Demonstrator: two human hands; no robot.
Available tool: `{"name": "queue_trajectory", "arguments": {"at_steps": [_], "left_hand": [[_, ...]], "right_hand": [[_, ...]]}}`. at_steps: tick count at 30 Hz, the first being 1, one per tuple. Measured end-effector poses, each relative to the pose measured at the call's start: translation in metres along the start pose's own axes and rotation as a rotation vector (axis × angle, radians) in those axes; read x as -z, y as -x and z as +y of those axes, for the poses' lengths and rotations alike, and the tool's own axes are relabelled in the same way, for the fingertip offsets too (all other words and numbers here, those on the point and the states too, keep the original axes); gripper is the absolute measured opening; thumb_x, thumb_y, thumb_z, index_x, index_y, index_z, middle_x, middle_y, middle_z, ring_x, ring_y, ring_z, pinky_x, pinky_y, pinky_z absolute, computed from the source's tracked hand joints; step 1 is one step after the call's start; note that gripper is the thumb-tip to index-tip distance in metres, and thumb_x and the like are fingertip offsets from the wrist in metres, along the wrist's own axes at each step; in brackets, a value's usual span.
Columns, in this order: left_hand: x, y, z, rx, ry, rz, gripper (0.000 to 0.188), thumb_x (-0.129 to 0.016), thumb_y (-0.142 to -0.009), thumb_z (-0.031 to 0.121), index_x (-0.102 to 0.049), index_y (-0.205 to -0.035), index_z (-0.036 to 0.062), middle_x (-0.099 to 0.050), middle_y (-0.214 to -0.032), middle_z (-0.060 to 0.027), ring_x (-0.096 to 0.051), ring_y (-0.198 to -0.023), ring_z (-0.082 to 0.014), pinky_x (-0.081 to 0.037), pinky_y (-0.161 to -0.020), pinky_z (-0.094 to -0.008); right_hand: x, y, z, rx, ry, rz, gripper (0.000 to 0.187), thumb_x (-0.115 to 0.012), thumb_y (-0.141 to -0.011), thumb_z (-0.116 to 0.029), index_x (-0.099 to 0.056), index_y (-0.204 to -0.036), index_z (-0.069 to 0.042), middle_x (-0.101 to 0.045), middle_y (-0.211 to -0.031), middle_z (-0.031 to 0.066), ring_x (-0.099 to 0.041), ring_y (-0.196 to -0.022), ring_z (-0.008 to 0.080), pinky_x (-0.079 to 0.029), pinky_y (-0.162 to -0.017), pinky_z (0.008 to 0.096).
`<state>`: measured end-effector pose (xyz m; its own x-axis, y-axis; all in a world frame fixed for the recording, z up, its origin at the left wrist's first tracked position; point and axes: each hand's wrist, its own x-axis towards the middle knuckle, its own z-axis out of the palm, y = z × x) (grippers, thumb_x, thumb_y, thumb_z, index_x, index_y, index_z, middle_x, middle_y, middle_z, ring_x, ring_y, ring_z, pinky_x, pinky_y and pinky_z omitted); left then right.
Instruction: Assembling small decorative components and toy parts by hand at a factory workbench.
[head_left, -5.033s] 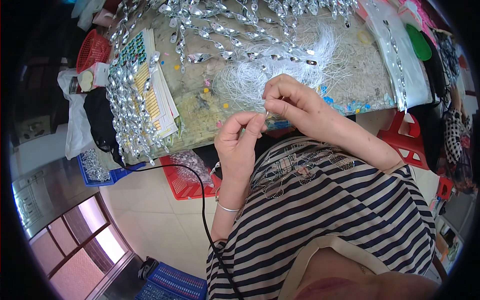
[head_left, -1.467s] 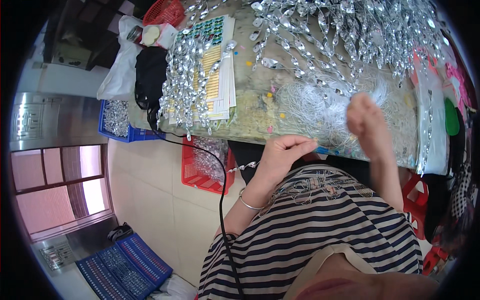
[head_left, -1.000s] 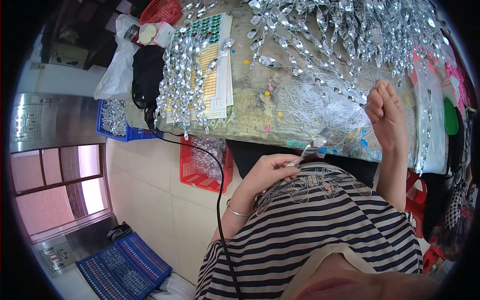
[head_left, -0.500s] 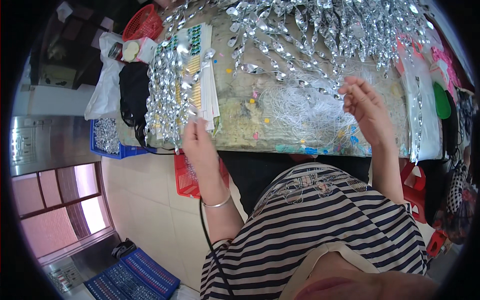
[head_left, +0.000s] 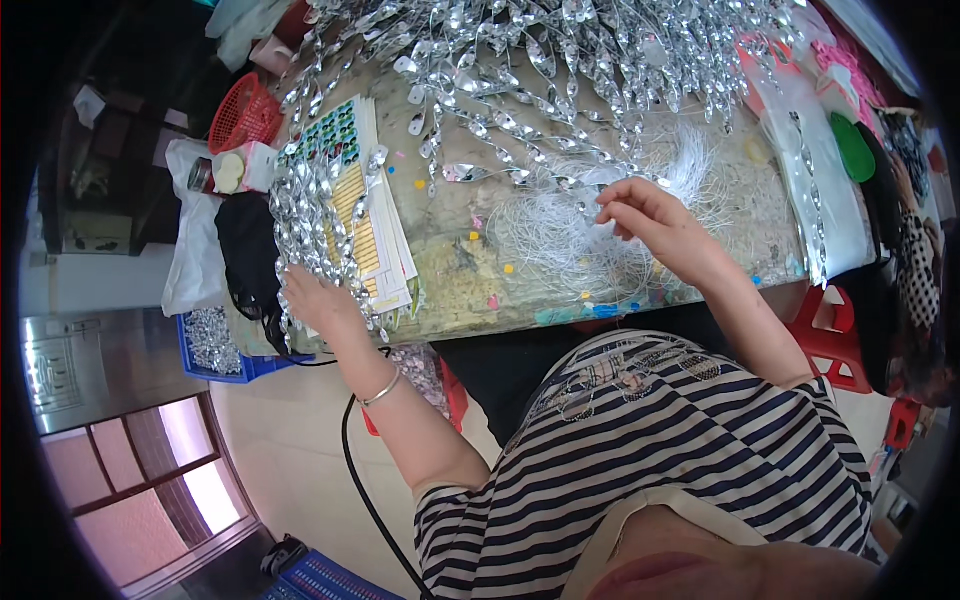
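Note:
My left hand [head_left: 326, 306] lies over the lower part of a bundle of twisted silver strands [head_left: 312, 215], fingers stretched out against them. The bundle lies over printed sheets [head_left: 398, 270] at the left of the table. Above a tangle of clear thin line [head_left: 545, 245], my right hand [head_left: 655, 228] is closed, thumb and fingertips brought together. Whatever it may pinch is too small to make out. Just beyond its fingers ends one silver strand of a large spread pile [head_left: 590, 60] at the far side.
The worktable [head_left: 450, 290] has a stained top with small coloured scraps. At its left are a red basket [head_left: 246, 112], a black cloth [head_left: 248, 245] and a blue tray of shiny pieces [head_left: 212, 345]. On the right lie a clear plastic sheet [head_left: 835, 225] and a green oval item [head_left: 852, 147].
My left hand has moved left and down onto the silver bundle. My right hand has shifted left, over the clear line. The whole view has turned slightly.

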<state>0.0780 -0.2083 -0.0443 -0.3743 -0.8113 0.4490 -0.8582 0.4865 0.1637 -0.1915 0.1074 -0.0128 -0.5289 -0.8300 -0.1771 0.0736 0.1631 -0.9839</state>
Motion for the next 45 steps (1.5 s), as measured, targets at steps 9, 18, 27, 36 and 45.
{"name": "queue_trajectory", "arguments": {"at_steps": [9, 18, 27, 36, 45], "left_hand": [[0.015, 0.067, 0.055, -0.150, 0.319, 0.152, 0.037, -0.044, -0.087, 0.000, -0.046, -0.124, -0.0080, -0.042, -0.131, -0.0280, -0.040, -0.122, -0.0419, -0.029, -0.104, -0.0463], [0.037, 0.113, 0.096, -0.130, 0.663, -0.090, 0.027, -0.054, -0.085, 0.000, -0.060, -0.111, -0.0021, -0.056, -0.118, -0.0169, -0.053, -0.110, -0.0307, -0.041, -0.094, -0.0374], [0.040, 0.129, 0.117, -0.020, 0.877, -0.210, 0.032, -0.055, -0.086, 0.000, -0.056, -0.118, -0.0010, -0.059, -0.112, -0.0149, -0.058, -0.096, -0.0244, -0.047, -0.082, -0.0314], [0.067, 0.108, 0.158, 0.020, 1.256, -0.165, 0.052, -0.043, -0.096, 0.009, -0.021, -0.141, -0.0041, -0.043, -0.131, -0.0218, -0.048, -0.118, -0.0276, -0.039, -0.098, -0.0348], [0.062, 0.101, 0.156, 0.245, 1.634, -0.674, 0.045, -0.038, -0.100, 0.019, -0.029, -0.138, -0.0026, -0.055, -0.119, -0.0124, -0.057, -0.093, -0.0104, -0.046, -0.067, -0.0180]], "right_hand": [[-0.084, -0.105, 0.016, 0.669, 0.927, -0.005, 0.020, -0.055, -0.085, -0.012, -0.062, -0.101, -0.003, -0.059, -0.107, 0.0124, -0.055, -0.099, 0.0311, -0.048, -0.081, 0.0347], [-0.075, -0.158, 0.005, 0.686, 1.299, 0.191, 0.011, -0.063, -0.072, -0.008, -0.065, -0.082, -0.009, -0.060, -0.095, 0.0071, -0.053, -0.092, 0.0277, -0.049, -0.073, 0.0369], [0.002, -0.085, -0.161, 0.723, 0.065, 0.297, 0.011, -0.058, -0.090, -0.013, -0.066, -0.094, -0.007, -0.064, -0.088, -0.0008, -0.056, -0.076, 0.0068, -0.046, -0.068, 0.0222], [0.001, -0.018, -0.103, 0.523, -0.016, 0.008, 0.021, -0.052, -0.095, -0.020, -0.062, -0.096, -0.002, -0.065, -0.089, 0.0070, -0.061, -0.071, 0.0093, -0.050, -0.063, 0.0227], [-0.096, -0.010, -0.022, 0.069, -0.166, -0.433, 0.017, -0.051, -0.091, -0.007, -0.061, -0.103, 0.000, -0.061, -0.084, 0.0061, -0.061, -0.073, 0.0103, -0.053, -0.065, 0.0245]]}}
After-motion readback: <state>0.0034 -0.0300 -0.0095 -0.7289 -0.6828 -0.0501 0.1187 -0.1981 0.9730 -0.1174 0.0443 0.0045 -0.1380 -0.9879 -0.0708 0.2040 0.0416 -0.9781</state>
